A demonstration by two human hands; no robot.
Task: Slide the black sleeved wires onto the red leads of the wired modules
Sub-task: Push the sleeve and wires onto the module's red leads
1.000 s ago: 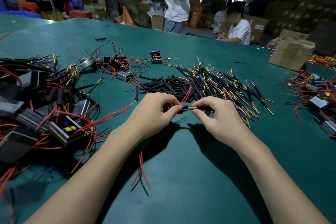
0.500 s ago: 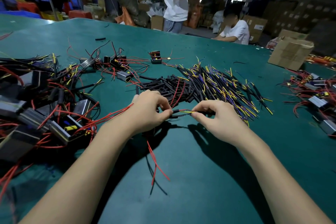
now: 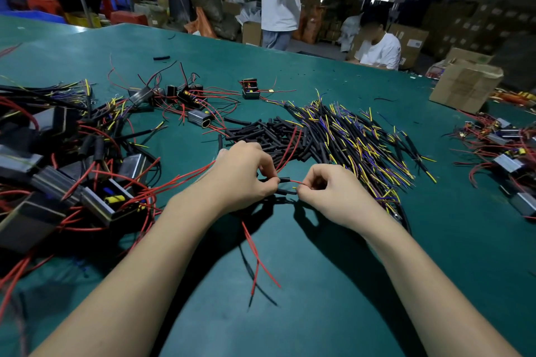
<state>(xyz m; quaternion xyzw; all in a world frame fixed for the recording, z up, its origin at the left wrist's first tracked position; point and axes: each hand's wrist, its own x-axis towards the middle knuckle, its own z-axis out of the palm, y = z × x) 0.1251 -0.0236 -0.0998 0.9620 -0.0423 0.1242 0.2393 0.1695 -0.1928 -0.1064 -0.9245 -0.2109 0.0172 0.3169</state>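
Observation:
My left hand [image 3: 243, 177] pinches short black sleeves [image 3: 284, 185] and red leads over the green table. My right hand [image 3: 333, 194] pinches a thin red lead tip [image 3: 297, 182] and a yellow wire end, right beside the sleeve mouths. Red leads [image 3: 179, 180] run left from my left hand to a wired module [image 3: 107, 203]. Two loose red lead ends [image 3: 258, 258] hang below my left hand. A pile of black sleeved wires [image 3: 348, 136] with yellow and purple cores lies just beyond my hands, next to short black tubes [image 3: 261, 136].
Heaped modules with red leads [image 3: 43, 171] fill the left of the table. More modules [image 3: 185, 98] lie at mid-back and others [image 3: 504, 148] at the right edge. A cardboard box [image 3: 464, 84] stands back right. Two people are beyond the table's far edge.
My hands have come closer together and dropped slightly toward me. A red lead tip now shows between my fingers. The loose red ends below my left hand have swung down.

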